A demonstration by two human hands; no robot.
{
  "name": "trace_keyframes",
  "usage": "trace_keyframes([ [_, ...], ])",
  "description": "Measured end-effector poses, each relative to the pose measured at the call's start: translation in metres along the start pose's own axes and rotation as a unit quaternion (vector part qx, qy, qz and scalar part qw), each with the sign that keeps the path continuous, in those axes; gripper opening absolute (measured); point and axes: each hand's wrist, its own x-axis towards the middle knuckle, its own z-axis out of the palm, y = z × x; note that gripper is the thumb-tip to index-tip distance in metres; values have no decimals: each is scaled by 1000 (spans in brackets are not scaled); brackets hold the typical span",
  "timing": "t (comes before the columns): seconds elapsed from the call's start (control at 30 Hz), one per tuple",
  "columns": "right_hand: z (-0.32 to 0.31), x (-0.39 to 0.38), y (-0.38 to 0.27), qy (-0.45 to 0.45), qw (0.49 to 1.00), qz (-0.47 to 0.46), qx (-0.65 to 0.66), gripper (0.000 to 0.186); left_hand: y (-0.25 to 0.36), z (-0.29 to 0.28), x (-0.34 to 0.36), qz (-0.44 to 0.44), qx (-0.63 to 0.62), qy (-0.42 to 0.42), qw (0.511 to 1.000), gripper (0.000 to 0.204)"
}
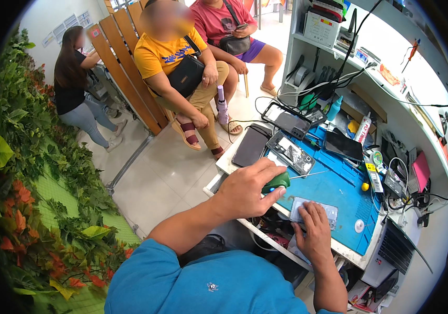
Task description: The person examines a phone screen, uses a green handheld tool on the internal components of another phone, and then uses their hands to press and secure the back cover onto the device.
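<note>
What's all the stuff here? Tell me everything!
Work mat: 1, blue, on bench
Phone-like devices: several, mostly dark, on bench
Flat piece: 1, translucent, on mat
Hand tool: 1, green, by mat
Bottle: 1, turquoise, behind mat
Laptop: 1, silver, lower right
Leaves: many, green and orange, left
Wooden slats: several, brown, upper left
Other people: 3, yellow/red/black tops, beyond bench
Small clutter: uncountable, mixed, bench
Left hand: 1, bare, holding tool
Right hand: 1, bare, on flat piece

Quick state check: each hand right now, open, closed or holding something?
Left hand: closed, holding a green object.
Right hand: open, fingers resting on a flat translucent piece on the blue mat.
</note>
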Motion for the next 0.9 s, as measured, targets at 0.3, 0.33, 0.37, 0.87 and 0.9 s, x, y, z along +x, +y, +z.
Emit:
trace_keyframes([
  [0.3, -3, 2, 1, -4, 1000, -1, 2, 51, -17, 34, -13, 14, -38, 4, 999, 44],
  [0.33, -1, 1, 1, 2, 1000, -2, 5, 51, -19, 35, -14, 8, -32, -10, 999, 44],
  [0.37, -1, 0, 1, 8, 1000, -3, 8, 50, -20, 35, -14, 2, -25, -23, 999, 44],
  [0.87, 2, 2, 6, 61, 997, -23, 41, 43, -20, 47, -31, -45, -45, -140, 988, 46],
  [0.9, 2, 2, 6, 69, 996, -28, 42, 40, -20, 47, -31, -43, -49, -140, 988, 46],
])
